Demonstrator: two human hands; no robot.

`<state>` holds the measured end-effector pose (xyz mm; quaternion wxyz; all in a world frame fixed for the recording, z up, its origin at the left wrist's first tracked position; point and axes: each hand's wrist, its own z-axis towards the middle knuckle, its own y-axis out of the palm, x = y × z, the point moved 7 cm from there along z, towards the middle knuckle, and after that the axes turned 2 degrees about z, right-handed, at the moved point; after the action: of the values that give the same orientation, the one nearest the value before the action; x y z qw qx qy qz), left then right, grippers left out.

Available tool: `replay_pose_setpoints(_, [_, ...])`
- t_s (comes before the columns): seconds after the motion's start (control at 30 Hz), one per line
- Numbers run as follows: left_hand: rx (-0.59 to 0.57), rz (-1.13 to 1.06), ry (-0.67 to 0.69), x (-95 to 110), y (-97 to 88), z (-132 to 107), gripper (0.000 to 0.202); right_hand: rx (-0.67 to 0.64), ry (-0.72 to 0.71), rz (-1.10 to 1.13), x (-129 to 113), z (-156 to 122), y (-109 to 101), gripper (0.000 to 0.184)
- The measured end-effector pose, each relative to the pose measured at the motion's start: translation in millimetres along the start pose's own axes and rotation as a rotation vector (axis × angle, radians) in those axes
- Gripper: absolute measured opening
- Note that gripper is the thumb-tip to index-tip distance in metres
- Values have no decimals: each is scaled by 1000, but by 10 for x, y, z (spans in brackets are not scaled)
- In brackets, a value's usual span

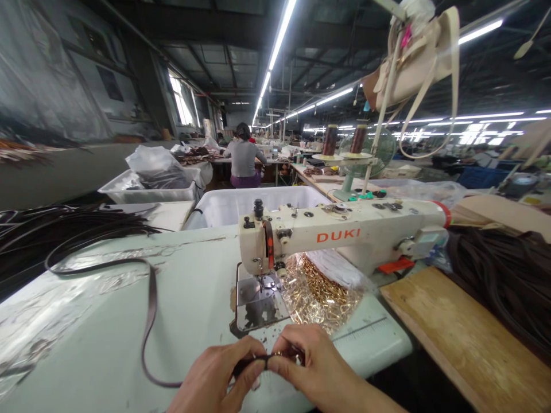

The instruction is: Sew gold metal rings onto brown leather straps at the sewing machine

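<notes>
My left hand [228,376] and my right hand [312,364] meet at the front edge of the sewing table, fingertips pinched together. Between them is the end of a dark brown strap [151,310], which trails left over the pale green tabletop [107,338] in a loose curve. A small gold-coloured metal piece shows at my right fingers, partly covered by them. Just beyond my hands stands a white sewing machine [340,232], its needle above a worn metal plate [258,307]. A clear plastic bag of gold metal clasps [322,287] lies right of the needle.
Dark straps heap at the left [64,226] and right, beside a wooden board [465,327]. Behind the machine are a white bin [253,201], thread cones [330,141] and a green fan [379,152]. A beige bag [422,63] hangs overhead. A seated person [245,158] works farther back.
</notes>
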<state>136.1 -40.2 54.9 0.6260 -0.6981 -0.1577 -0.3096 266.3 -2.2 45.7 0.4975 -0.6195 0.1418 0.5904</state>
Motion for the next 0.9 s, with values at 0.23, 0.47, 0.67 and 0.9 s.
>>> replay_pose_setpoints(0.23, [-206,109,119,-291,-66,714,18,-108,140,-305,416,492,17,28])
replay_pose_setpoints(0.47, [-292,263,185,-501,-136,1255,13,-244,-201,-666,370,862,10,15])
replay_pose_setpoints(0.67, [-166,406,151,-518,-213,1255,7,-340,-341,-732,479,930,38,16])
replay_pose_setpoints(0.9, [126,555,250,-427,-109,833,25,-325,-313,-706,480,953,-14,18])
